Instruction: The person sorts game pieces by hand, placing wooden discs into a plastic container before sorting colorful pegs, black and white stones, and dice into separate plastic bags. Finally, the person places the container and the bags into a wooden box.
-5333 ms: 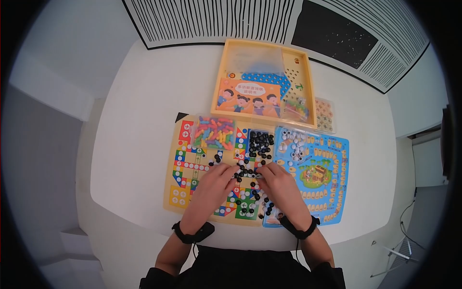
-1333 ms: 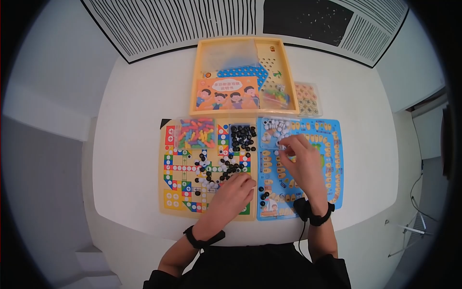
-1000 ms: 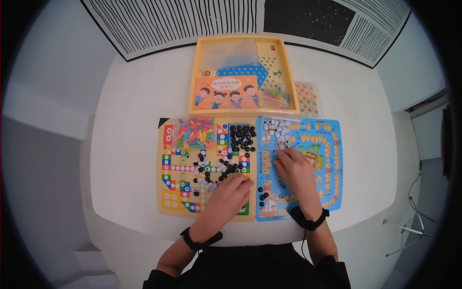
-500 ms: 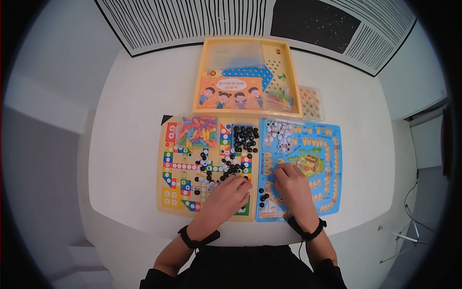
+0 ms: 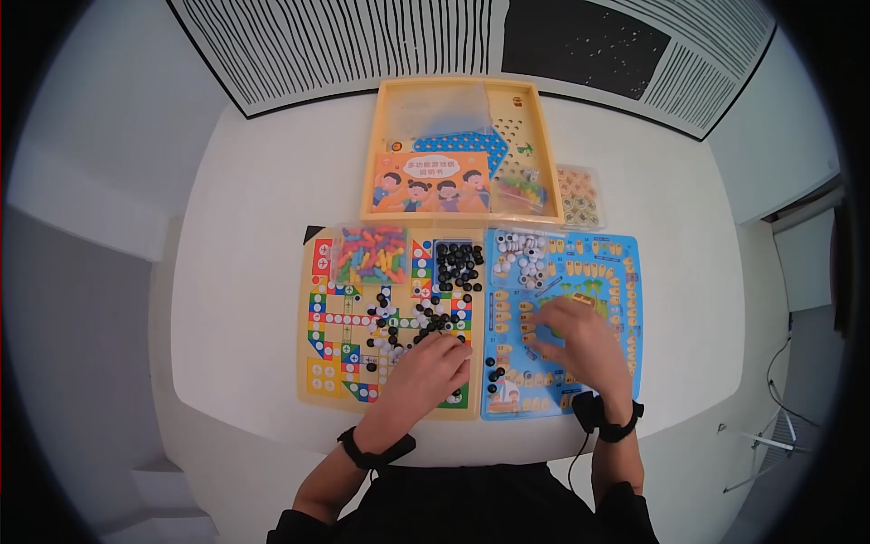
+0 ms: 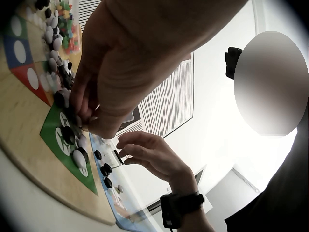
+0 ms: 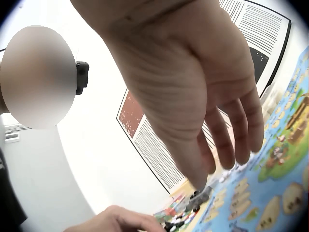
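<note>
My left hand [image 5: 424, 373] rests low over the yellow ludo board [image 5: 326, 394], bent fingertips among loose black and white game pieces [image 5: 433, 319]. In the left wrist view its thumb and fingers [image 6: 81, 99] come close together right at the pieces; I cannot tell whether one is pinched. My right hand [image 5: 584, 340] hovers above the blue board [image 5: 625, 354], fingers apart and slightly bent, with nothing between thumb and fingers in the right wrist view. Beyond it, white pieces [image 5: 530, 258] fill a clear tray on the blue board. Black pieces [image 5: 459, 265] fill another tray beside it.
Colourful pegs [image 5: 372, 254] lie in a clear box on the ludo board's upper part. A wooden-framed game tray [image 5: 369, 172] with an orange booklet [image 5: 433, 183] stands behind. Several black pieces [image 5: 492, 374] lie on the blue board. A box of round wooden pieces [image 5: 578, 195] stands behind right.
My right hand has drawn back from the tray of white pieces toward me, then shifted right with its fingers spreading. The left hand has stayed among the loose pieces over the last second.
</note>
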